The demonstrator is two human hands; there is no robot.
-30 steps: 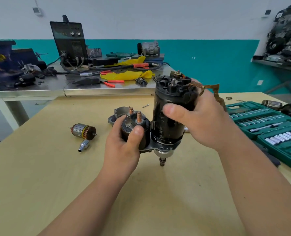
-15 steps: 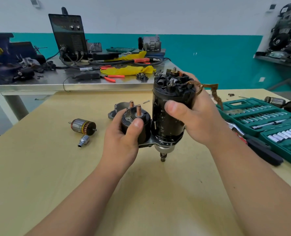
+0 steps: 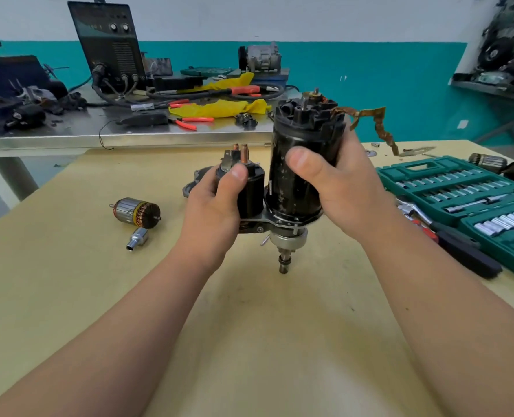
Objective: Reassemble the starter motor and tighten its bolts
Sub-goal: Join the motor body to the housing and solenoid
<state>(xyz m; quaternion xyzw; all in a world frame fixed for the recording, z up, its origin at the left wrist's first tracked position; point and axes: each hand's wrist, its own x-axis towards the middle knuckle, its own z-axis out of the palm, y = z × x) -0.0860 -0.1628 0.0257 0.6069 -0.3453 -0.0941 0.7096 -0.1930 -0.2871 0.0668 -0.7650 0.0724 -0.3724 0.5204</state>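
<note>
We have the starter motor up off the tabletop (image 3: 249,341), held upright in both hands. Our right hand (image 3: 340,188) is clamped round the black motor housing (image 3: 298,164), thumb across its front. Our left hand (image 3: 216,206) is wrapped round the solenoid (image 3: 251,194) just left of the housing, thumb pressed near its copper terminals. Below the housing the output shaft (image 3: 284,263) points straight down, and it looks clear of the surface.

Now the risks. The top of the housing is open, with the brush holder (image 3: 307,111) bare. The end cover (image 3: 195,182) lies behind our left hand, left of the housing, so nothing seems to lock the stack yet. If our two hands twist against each other, the thin plate under the housing could shift and spoil the alignment. The braided copper lead (image 3: 376,124) sticks out to the right of the housing, where it could snag or bend as we turn the unit. A small pin (image 3: 264,240) pokes out below the plate, and a tilt might shake it loose.

Far left of the housing, an armature (image 3: 137,212) and a loose socket (image 3: 137,239) lie on their sides, so a bump could set them rolling. The socket set case (image 3: 460,188) sits open well to the right of the housing, ready for the bolts.
</note>
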